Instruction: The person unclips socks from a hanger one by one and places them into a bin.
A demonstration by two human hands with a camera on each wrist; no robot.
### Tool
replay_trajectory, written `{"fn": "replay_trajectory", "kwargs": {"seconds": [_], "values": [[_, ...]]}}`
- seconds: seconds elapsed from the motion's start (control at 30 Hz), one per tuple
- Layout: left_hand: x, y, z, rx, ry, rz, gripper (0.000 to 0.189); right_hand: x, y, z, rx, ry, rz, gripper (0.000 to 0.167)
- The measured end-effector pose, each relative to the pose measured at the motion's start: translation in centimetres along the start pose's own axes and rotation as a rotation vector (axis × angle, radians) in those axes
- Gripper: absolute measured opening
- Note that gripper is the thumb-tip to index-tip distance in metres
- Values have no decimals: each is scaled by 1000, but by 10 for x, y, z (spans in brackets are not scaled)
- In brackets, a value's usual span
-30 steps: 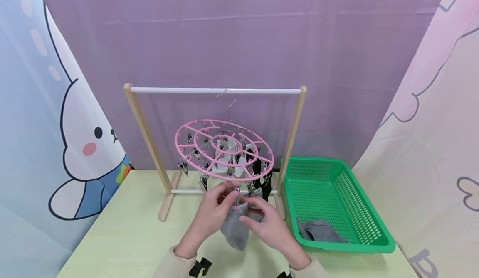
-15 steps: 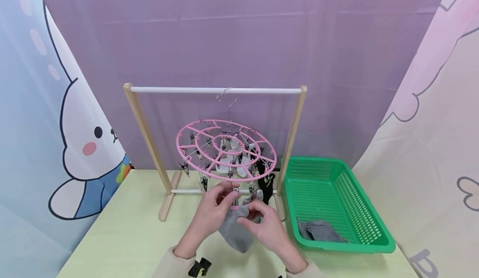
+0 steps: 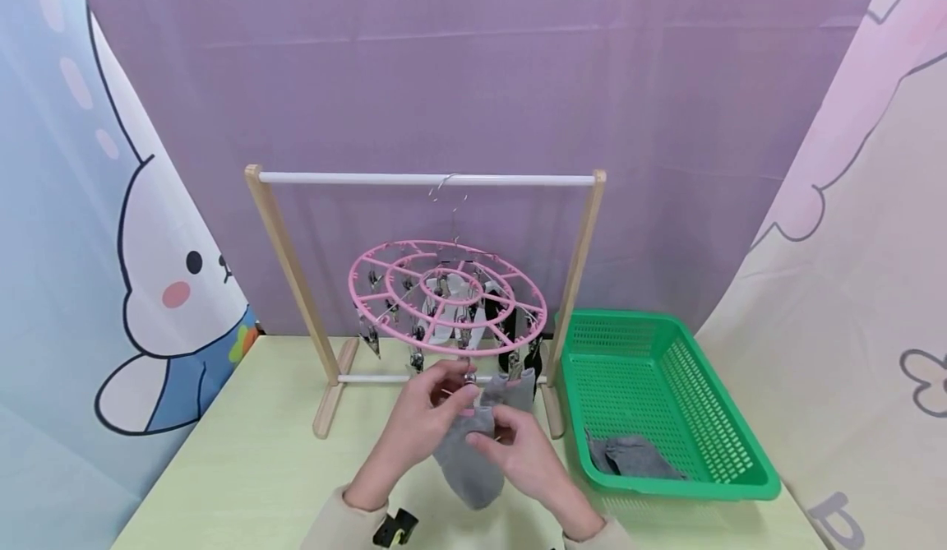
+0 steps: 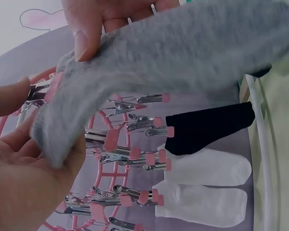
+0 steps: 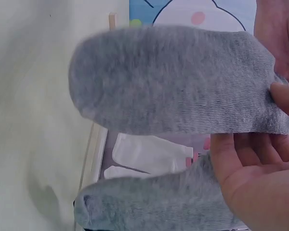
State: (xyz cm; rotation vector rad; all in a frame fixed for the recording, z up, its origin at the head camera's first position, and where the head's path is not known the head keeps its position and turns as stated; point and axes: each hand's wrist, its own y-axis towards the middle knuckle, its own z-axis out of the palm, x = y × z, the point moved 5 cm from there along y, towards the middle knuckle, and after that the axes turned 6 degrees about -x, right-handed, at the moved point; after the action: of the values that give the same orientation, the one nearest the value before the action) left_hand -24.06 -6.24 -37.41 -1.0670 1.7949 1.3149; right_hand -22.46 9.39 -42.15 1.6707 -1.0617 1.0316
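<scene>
In the head view, at lower centre of the frame, the left hand (image 3: pixel 414 435) and right hand (image 3: pixel 521 459) both pinch a grey sock (image 3: pixel 468 459) at its cuff, just under a metal clip (image 3: pixel 468 385) of the pink round hanger (image 3: pixel 447 299). The hanger hangs from a wooden rack (image 3: pixel 425 287) on the table (image 3: pixel 244 468). At right stands a green basket (image 3: pixel 666 402) holding more grey socks (image 3: pixel 636 455).

In the left wrist view, the left hand's fingers (image 4: pixel 24 178) curl round the sock's cuff (image 4: pixel 53 130) beside the clip.

In the right wrist view, the right hand's thumb (image 5: pixel 286 98) presses the sock (image 5: pixel 173 82) against its fingers.
</scene>
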Motion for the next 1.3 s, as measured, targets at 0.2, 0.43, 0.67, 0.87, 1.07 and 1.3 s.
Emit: {"fn": "replay_trajectory", "kwargs": {"seconds": [0.2, 0.43, 0.67, 0.87, 1.07, 1.3], "values": [[-2, 1, -1, 5, 41, -19, 32, 2, 0, -1, 7, -41, -13, 22], [0, 2, -1, -4, 18, -51, 29, 4, 0, -2, 7, -51, -27, 26], [-3, 1, -3, -48, -27, 0, 20, 3, -1, 0, 19, -76, -38, 17], [-9, 0, -10, -155, -2, 81, 8, 5, -5, 2, 46, -120, -63, 14], [-10, 1, -15, -173, 7, 76, 8, 5, -10, -3, 51, -168, -73, 14], [-5, -1, -21, -181, -43, 38, 13, 11, -16, -21, 105, -209, -61, 38]]}}
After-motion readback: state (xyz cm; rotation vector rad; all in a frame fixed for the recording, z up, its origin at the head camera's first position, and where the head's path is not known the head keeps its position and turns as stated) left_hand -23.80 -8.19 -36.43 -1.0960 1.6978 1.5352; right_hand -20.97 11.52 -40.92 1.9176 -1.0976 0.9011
